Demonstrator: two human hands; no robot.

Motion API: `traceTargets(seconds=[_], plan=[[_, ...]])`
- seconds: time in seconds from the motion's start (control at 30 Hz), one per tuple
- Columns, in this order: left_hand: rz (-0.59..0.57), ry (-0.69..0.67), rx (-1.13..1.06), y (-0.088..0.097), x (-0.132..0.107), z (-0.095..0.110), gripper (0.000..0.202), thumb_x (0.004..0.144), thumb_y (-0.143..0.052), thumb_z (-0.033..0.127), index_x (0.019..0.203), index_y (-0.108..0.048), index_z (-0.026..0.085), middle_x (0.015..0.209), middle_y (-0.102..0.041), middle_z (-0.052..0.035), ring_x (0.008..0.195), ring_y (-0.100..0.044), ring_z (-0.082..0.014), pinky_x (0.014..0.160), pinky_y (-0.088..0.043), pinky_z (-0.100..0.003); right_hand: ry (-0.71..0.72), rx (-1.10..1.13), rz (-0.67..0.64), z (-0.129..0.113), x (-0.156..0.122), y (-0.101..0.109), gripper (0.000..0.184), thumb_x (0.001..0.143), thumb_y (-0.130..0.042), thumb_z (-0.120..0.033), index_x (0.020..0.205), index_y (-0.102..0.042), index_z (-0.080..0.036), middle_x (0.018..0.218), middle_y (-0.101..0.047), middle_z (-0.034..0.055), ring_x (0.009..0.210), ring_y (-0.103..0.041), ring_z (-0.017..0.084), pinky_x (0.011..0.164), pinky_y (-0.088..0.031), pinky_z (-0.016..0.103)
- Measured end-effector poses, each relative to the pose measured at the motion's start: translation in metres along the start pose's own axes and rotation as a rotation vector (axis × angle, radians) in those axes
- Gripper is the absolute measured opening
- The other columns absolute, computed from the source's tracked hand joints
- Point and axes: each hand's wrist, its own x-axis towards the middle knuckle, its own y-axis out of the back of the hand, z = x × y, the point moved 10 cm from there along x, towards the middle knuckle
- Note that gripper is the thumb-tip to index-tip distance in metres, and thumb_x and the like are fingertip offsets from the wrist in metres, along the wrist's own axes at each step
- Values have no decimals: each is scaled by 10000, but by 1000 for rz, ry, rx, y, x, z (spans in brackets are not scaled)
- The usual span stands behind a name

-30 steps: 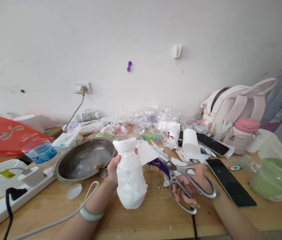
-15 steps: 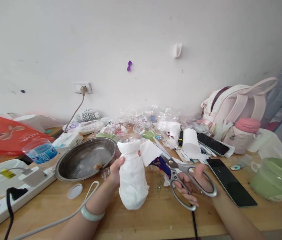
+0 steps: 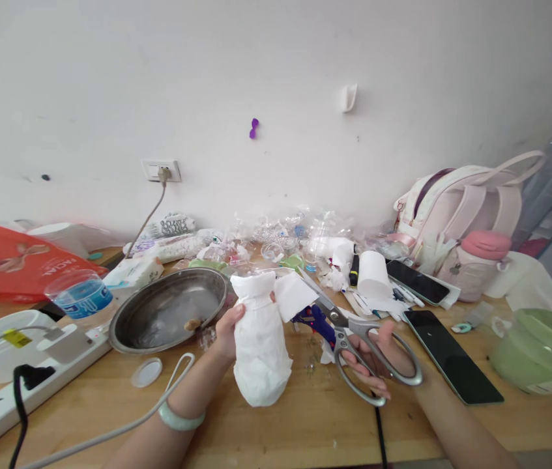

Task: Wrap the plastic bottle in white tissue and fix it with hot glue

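Note:
My left hand point(image 3: 228, 331) is closed round the back of a white paper-covered bottle shape point(image 3: 262, 352), held upright above the table with its narrow neck on top. A loose flap of white paper point(image 3: 295, 295) sticks out to the right of the neck. In my right hand point(image 3: 378, 358) is a large pair of grey scissors point(image 3: 337, 318), with fingers and thumb in the loops. Their blades point up and left, behind or against the flap's edge; whether they touch it I cannot tell. Behind the scissors lies a dark blue patterned object point(image 3: 315, 320).
Left stand a metal basin point(image 3: 168, 312) and a power strip point(image 3: 75, 355) with cables. On the right are a dark phone point(image 3: 453, 355), a green container point(image 3: 539, 352), a pink-lidded bottle point(image 3: 474, 264) and a pink backpack point(image 3: 456, 202). A white roll point(image 3: 372, 275) and plastic clutter lie along the wall.
The scissors' handles have shifted very slightly, and the bottle shape has turned or tilted a little. Both hands keep their hold.

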Motion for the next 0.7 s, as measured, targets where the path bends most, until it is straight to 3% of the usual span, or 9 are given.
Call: traceTargets(seconds=[0.1,0.27,0.47,0.6,0.7], plan=[[33,-16,6,0,1,2,257,491,-756,373,547,-602,173,332,-482,26,434,-574,-185,456,-461,-274,5,6,22,2,-1,4,799,628,-127,-906,641,-496,-198,535,-487,-24,311,-343,65,287,-325,198],[36,-39,-30,-4,1,4,277,432,-809,375,516,-626,184,327,-495,36,492,-611,-209,528,-507,-294,-65,-59,135,10,-1,16,742,748,-121,-810,673,-526,-192,519,-476,-23,307,-334,67,313,-343,212],[17,-33,-27,-6,1,4,264,455,-797,369,540,-632,181,388,-563,20,573,-647,-236,574,-524,-312,-22,-113,62,2,0,8,688,603,-366,-861,726,-506,-198,534,-483,-28,333,-359,68,315,-364,217],[-2,-31,-5,-6,1,4,263,486,-777,384,558,-630,180,419,-575,1,667,-660,-260,614,-526,-316,-46,-90,58,4,2,8,676,621,-374,-846,794,-512,-207,478,-478,-33,286,-330,83,271,-331,234],[-14,-25,-5,-6,1,3,259,503,-765,386,542,-613,180,448,-590,-2,677,-659,-256,630,-526,-319,25,-61,62,0,4,11,669,600,-402,-859,783,-505,-224,469,-493,-32,267,-307,84,255,-304,244]])
